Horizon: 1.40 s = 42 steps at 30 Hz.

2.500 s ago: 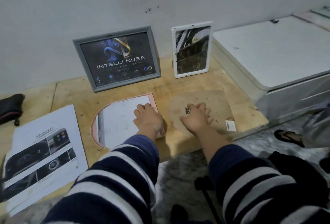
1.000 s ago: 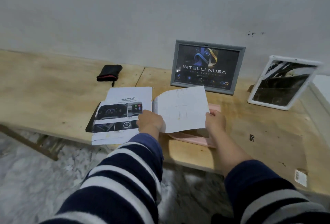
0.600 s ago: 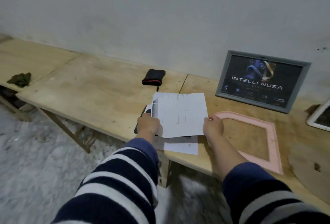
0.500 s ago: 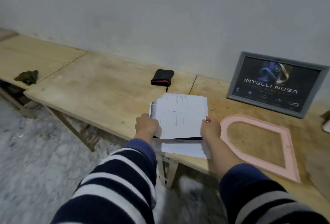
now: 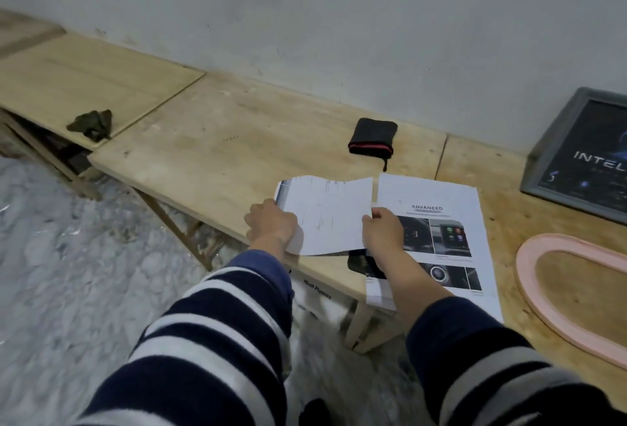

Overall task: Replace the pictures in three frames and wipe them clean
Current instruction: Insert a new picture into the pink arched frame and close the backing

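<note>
Both hands hold a white sheet [image 5: 327,215], blank side up, just above the wooden bench [image 5: 217,154]. My left hand [image 5: 271,225] grips its left edge and my right hand [image 5: 383,230] pinches its right edge. To the right of the sheet lies a printed page headed ADVANCED [image 5: 441,232] with car dashboard pictures, partly under my right hand. The empty pink frame [image 5: 556,293] lies flat at the right. A grey frame [image 5: 583,157] with a dark INTELLI poster leans on the wall, cut off by the right edge.
A folded black cloth with a red stripe [image 5: 373,137] lies near the wall behind the papers. A crumpled dark green rag [image 5: 91,123] sits on the lower bench at the left. Marbled floor lies below the bench's front edge.
The sheet came up out of the pink frame and travelled left in both hands, from over the printed page to its left side. The view swung left; the white frame left the view.
</note>
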{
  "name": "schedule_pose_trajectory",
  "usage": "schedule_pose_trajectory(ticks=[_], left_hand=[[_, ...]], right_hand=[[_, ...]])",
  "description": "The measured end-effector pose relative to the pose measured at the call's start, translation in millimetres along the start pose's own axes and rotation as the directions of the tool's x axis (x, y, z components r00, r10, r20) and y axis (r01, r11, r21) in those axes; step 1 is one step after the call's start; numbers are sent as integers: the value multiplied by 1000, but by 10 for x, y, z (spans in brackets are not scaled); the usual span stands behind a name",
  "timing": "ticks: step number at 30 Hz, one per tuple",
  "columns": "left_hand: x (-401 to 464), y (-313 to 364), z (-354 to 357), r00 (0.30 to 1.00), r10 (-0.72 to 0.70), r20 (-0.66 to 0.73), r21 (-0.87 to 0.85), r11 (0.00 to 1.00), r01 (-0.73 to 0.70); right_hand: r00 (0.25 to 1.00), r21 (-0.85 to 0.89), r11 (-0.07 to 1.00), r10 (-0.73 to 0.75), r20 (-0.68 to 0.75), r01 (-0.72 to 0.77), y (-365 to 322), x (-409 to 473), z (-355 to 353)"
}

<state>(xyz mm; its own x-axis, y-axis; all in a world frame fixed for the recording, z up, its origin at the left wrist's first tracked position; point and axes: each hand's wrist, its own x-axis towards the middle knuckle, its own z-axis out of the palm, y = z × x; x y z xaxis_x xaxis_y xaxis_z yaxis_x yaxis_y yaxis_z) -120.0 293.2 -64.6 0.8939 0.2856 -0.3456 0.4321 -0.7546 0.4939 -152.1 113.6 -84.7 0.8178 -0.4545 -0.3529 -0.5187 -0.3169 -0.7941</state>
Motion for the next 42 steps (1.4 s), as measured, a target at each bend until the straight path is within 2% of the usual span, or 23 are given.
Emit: schedule_pose_trajectory(ticks=[3, 8, 15, 20, 22, 24, 29, 34, 38, 42], left_hand=[[67, 28, -41, 997, 65, 39, 95, 993, -68], [67, 59, 93, 959, 233, 159, 226, 937, -266], [29, 77, 225, 940, 235, 246, 415, 852, -321], [-3, 143, 267, 950, 204, 237, 479, 826, -297], [-14, 194, 265, 959, 182, 219, 477, 837, -267], [-75, 315, 305, 951, 219, 217, 446, 845, -296], [-304, 761, 547, 861, 412, 299, 385, 773, -504], [-475, 1027, 796, 768, 467, 439, 300, 729, -615], [-451, 1145, 953, 753, 479, 452, 304, 711, -635], [-363, 1218, 1044, 761, 473, 444, 296, 725, -622]], right_hand=[[1000, 19, 1000, -3, 15, 3, -129, 54, 173], [999, 7, 1000, 20, 43, -20, -254, 118, 369], [996, -124, 992, -18, 89, 29, -222, 85, 308], [996, -13, 1000, 3, 90, -1, -109, 27, 29], [997, -28, 1000, -5, 78, 7, -68, -21, -114], [999, -85, 996, -17, 39, 21, 14, -53, -299], [998, -261, 965, -18, -65, 0, 304, -114, -773], [990, -583, 806, 23, -140, -101, 602, -271, -1064], [987, -592, 793, 69, -144, -142, 820, -379, -1140], [992, -575, 811, 55, -112, -110, 918, -399, -1168]])
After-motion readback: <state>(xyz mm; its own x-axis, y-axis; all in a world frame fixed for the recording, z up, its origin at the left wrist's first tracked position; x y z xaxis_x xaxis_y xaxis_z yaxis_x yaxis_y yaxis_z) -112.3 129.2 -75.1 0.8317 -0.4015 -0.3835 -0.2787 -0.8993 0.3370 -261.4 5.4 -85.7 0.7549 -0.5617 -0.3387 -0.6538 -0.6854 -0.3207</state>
